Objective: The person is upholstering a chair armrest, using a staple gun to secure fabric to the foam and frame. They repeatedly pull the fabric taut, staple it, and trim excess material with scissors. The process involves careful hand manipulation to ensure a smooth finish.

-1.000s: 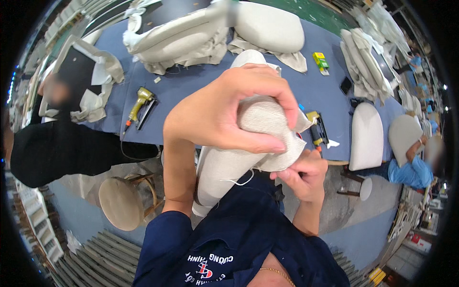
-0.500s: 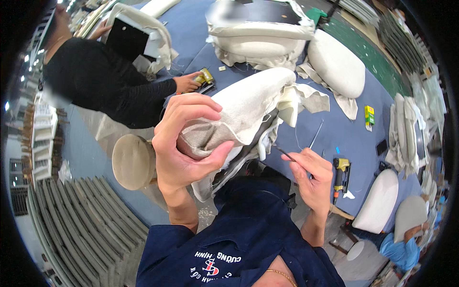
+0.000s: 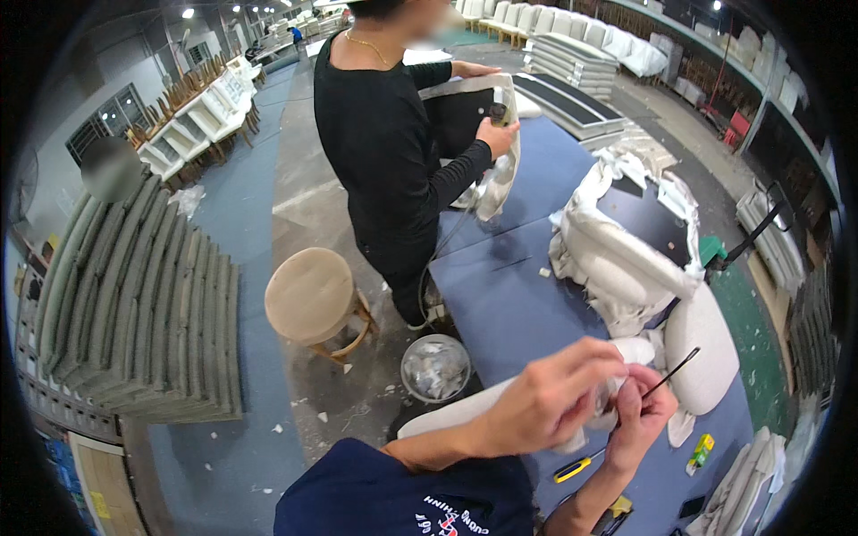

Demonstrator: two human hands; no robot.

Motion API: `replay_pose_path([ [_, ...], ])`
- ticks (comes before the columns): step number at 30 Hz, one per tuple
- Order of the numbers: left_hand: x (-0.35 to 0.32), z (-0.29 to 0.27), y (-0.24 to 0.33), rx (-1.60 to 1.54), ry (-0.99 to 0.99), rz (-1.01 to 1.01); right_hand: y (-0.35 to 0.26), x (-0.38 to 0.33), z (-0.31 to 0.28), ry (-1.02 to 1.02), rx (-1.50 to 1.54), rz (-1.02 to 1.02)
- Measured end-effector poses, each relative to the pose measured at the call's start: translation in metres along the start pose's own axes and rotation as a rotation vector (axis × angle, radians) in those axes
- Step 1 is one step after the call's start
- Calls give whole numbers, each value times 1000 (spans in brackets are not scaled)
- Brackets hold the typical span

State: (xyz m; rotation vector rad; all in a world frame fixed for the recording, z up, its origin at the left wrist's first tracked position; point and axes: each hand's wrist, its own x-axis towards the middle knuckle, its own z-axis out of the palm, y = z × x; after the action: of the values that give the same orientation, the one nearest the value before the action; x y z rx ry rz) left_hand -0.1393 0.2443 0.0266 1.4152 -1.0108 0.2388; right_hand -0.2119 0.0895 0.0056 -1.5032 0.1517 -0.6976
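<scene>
My right hand [image 3: 642,420] is closed around a thin dark metal rod tool [image 3: 672,372], its narrow tip pointing up and right. Close against it, my left hand [image 3: 559,393] has its fingers bent together at the right fingertips. A small pale scrap shows between the hands, too blurred to name. Below my left forearm lies a cream upholstered piece [image 3: 460,409], partly covered by the arm. On the blue table [image 3: 500,277], a yellow-and-black screwdriver [image 3: 572,470] rests beside my right forearm, which partly hides a yellow-and-black tool [image 3: 617,511].
A padded frame with loose cream fabric [image 3: 617,259] and an oval cushion [image 3: 703,353] stand across the table. Left are a round stool [image 3: 310,295], a scrap bucket [image 3: 435,368] and stacked grey pads [image 3: 134,313]. A co-worker in black [image 3: 384,134] holds a gun-like tool [image 3: 499,109].
My view has swung left and up. My left hand has let go of the cream upholstered piece and come to my right hand. The co-worker has lifted the gun-like tool off the table.
</scene>
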Motion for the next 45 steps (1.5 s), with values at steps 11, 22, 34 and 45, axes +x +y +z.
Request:
replay_pose_path([
  [11,12,55,-1,-55,-318,345,-16,-27,-50,133,-519,-276],
  [22,17,53,-41,136,-273,492,27,3,-89,186,-355,-211],
  [34,40,63,-68,216,-276,464,-13,33,-73,428,29,-104],
  [45,81,98,-98,83,-205,480,7,38,-111,309,188,-318],
])
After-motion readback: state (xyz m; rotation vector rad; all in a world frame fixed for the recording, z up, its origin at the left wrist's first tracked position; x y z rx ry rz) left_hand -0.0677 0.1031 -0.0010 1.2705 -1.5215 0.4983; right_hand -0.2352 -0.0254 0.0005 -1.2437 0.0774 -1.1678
